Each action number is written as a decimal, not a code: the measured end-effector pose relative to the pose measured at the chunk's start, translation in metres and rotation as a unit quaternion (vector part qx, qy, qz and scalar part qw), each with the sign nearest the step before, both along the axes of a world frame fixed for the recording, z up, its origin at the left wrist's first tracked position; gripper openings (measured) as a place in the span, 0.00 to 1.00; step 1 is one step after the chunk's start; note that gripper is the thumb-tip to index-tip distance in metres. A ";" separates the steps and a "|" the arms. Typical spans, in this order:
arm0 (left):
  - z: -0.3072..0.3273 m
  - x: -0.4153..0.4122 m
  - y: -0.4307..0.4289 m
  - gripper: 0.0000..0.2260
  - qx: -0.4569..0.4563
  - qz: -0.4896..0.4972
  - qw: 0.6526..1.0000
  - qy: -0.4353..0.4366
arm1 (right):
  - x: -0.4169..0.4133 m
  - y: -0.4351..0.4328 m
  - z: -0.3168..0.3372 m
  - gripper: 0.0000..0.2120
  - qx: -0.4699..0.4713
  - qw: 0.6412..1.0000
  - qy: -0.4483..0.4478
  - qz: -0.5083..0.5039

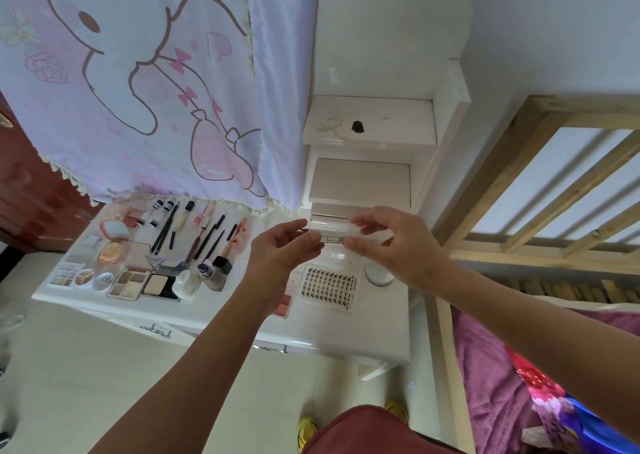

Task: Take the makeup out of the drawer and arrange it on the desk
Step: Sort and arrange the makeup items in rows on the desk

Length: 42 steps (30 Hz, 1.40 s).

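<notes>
Pinching a clear plastic case (pixel 332 229) at both ends: left hand (pixel 282 251) on its left end, right hand (pixel 394 242) on its right, fingers curled round it. Held up above the tabletop (pixel 346 336), over a lash tray (pixel 329 285) lying flat there. Further left, rows of makeup (pixel 156 256) laid out on the same tabletop.

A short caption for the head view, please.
Left hand and right hand hold a clear case above the desk beside arranged makeup.
</notes>
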<state>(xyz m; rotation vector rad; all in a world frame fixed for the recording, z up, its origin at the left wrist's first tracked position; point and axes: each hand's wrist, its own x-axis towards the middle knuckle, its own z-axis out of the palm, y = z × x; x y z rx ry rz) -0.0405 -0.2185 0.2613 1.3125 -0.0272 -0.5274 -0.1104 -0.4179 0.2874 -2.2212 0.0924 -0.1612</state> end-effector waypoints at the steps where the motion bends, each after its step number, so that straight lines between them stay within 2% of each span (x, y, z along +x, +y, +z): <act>1: 0.000 0.000 0.000 0.20 -0.006 -0.004 1.000 0.006 | -0.002 0.000 -0.004 0.22 -0.052 0.998 -0.036 0.021; 3: 0.002 -0.002 -0.002 0.13 -0.012 -0.018 1.000 0.009 | -0.005 0.002 -0.009 0.24 -0.133 0.985 -0.104 0.035; 5: 0.004 -0.005 -0.005 0.09 -0.025 -0.036 0.999 0.009 | -0.004 0.004 -0.013 0.22 -0.184 0.969 -0.163 0.027; 7: 0.004 -0.006 -0.007 0.12 -0.043 -0.040 0.998 0.017 | -0.003 0.004 -0.013 0.19 -0.200 0.960 -0.195 0.024; 12: -0.003 -0.004 -0.003 0.23 -0.047 -0.042 0.997 0.032 | -0.003 0.003 -0.006 0.19 -0.191 0.963 -0.186 0.052; 16: -0.008 -0.008 -0.005 0.23 -0.024 -0.043 0.999 0.020 | -0.003 0.004 -0.002 0.16 -0.265 0.939 -0.194 0.106; 20: -0.005 -0.010 -0.006 0.24 -0.024 -0.039 0.999 0.028 | -0.004 0.008 -0.007 0.17 -0.311 0.924 -0.185 0.119; 29: -0.006 -0.012 -0.006 0.25 -0.042 -0.042 0.997 0.042 | -0.004 0.008 -0.010 0.15 -0.331 0.912 -0.197 0.143; 31: -0.006 -0.013 -0.006 0.24 -0.043 -0.054 0.997 0.039 | -0.004 0.008 -0.006 0.17 -0.306 0.922 -0.192 0.142; 33: -0.007 -0.014 -0.004 0.24 -0.048 -0.060 0.996 0.040 | -0.003 0.006 0.001 0.20 -0.244 0.952 -0.145 0.112; 36: -0.005 -0.012 -0.001 0.23 -0.056 -0.063 0.996 0.040 | 0.001 -0.002 0.007 0.24 -0.067 0.993 0.035 0.086; 37: -0.005 -0.012 0.000 0.25 -0.054 -0.068 0.996 0.036 | 0.001 -0.005 0.007 0.23 0.007 0.993 0.080 0.086; 39: -0.005 -0.011 0.001 0.29 -0.045 -0.078 0.995 0.029 | 0.000 -0.008 0.008 0.17 0.104 0.984 0.112 0.093; 42: -0.007 -0.012 0.003 0.31 -0.035 -0.091 0.995 0.027 | -0.003 -0.008 0.011 0.13 0.121 0.980 0.114 0.113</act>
